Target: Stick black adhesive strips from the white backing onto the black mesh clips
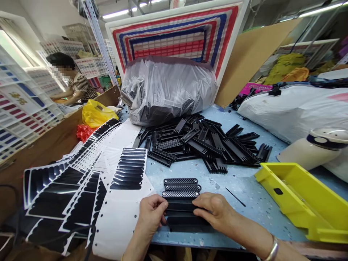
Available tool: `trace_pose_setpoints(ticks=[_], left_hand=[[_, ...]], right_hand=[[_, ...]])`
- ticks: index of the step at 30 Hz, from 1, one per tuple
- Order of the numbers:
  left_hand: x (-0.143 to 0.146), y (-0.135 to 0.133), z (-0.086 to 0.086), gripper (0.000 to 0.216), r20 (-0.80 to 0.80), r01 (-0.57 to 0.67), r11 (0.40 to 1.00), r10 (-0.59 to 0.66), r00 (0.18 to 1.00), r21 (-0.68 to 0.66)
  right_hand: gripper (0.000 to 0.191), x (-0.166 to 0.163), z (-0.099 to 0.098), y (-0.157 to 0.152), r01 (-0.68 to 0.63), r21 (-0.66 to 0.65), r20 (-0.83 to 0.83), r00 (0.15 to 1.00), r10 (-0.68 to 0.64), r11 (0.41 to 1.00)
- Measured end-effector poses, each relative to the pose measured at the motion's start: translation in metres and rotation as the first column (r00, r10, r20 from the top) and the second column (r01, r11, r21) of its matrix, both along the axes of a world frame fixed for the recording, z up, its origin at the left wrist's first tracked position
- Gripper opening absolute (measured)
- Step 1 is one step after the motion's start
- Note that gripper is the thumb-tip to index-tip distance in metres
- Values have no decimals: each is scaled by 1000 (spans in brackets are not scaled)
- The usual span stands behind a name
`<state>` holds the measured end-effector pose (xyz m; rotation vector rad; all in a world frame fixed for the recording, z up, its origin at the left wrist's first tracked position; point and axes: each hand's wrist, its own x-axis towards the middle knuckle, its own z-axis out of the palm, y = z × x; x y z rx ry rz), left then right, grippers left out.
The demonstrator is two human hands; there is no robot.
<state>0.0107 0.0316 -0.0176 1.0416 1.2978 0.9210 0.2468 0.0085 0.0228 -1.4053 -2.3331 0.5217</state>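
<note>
My left hand [152, 214] is closed, thumb and fingers pinching the left end of a black strip [179, 206]. At the strip's right end, my right hand [214, 208] presses with thumb and fingers drawn together. Just nearer to me lies a second smooth black piece [187, 222], partly under the right fingers. Beyond the hands, black pieces with textured faces and a round spot at each end [181, 187] lie side by side. To the left, a sheet of glossy black stickers [128, 168] rests on white backing paper [119, 221].
Behind the hands is a heap of black plastic pieces [201, 141], backed by a clear bag [171, 90] of more. More sticker sheets [54, 195] spread left. Right are a thin black stick [235, 197], a yellow bin [288, 203] and a white bottle [312, 148]. Another person [78, 83] sits far left.
</note>
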Motion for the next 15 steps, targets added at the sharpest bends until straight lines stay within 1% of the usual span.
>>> trace_pose_setpoints(ticks=[3,6,12,15], left_hand=[[-1,0,-1,33,3,-2,1000,2,1000,16],[-1,0,1,35,-2,-6,1000,6,1000,20],[-1,-1,10,34,-15,-1,1000,1,1000,-3],[-2,-1,7,35,-16,-10,1000,10,1000,3]], right_hand=[[16,-1,5,-3,-9,-12,-10,1000,9,1000],[18,-3,6,-7,-16,31,18,1000,15,999],[22,-5,2,-12,-68,105,107,993,56,992],[19,-4,6,-10,-58,72,71,996,52,996]])
